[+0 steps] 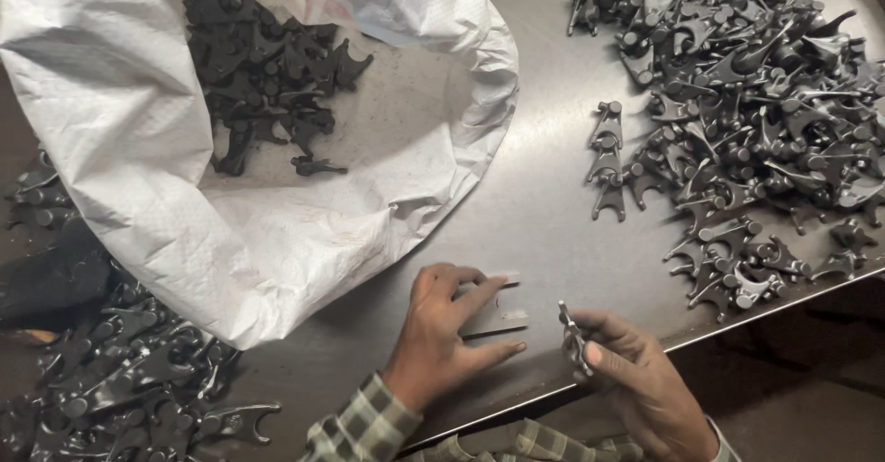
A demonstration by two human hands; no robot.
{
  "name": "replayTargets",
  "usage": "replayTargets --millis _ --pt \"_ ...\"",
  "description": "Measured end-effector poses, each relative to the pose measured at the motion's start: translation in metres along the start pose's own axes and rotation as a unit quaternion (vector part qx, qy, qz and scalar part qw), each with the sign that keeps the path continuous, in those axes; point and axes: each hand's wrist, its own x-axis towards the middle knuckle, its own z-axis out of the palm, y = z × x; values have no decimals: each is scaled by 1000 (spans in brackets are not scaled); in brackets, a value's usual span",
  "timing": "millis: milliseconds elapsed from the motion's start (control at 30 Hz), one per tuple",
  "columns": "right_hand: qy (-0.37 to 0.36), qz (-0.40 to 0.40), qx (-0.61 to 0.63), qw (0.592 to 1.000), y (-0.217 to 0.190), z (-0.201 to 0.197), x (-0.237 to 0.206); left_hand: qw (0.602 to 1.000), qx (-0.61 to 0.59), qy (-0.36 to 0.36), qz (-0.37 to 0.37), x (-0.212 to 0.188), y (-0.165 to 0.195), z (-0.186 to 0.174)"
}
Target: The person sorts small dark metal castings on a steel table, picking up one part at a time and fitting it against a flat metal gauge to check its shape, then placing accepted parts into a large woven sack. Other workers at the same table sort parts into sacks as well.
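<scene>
- Forked metal part [575,337]: my right hand [636,379], at 5 o'clock of the steel table [535,213], pinches it in the fingertips.
- It looks stiff, small and rather heavy; I judge the hub end best to grip.
- Left hand [442,333] rests flat, fingers spread on a thin gauge plate [498,313].
- The big pile [747,112] is at 2 o'clock, the white sack [277,130] at 10.

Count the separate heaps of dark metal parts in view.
4: one inside the white sack, one at the table's right end, a small cluster beside it, one lower left. More may be hidden under the sack.
</scene>
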Motion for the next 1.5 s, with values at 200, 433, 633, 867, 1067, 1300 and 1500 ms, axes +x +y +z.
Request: replayTargets --millis 200,433,633,867,1067,1300,1500 --pt "17 19 60 998 19 3 -10 978 -194 14 -71 -21 48 -1" --pt "21 -38 -30 999 21 9 -18 957 -271 14 -98 -19 63 9" --pt "15 -146 -86 985 25 18 -23 945 -306 25 -116 -22 66 10" --pt "-13 -120 -80 990 33 18 -21 938 -326 -19 -115 -29 59 15" --pt "-101 5 77 992 39 11 -17 924 -352 -100 -111 -40 51 15" --pt "-146 82 223 960 42 10 -17 910 -383 -94 -129 -55 53 19" --pt "-53 -64 63 995 50 28 -18 937 -304 -22 -172 -58 54 25"
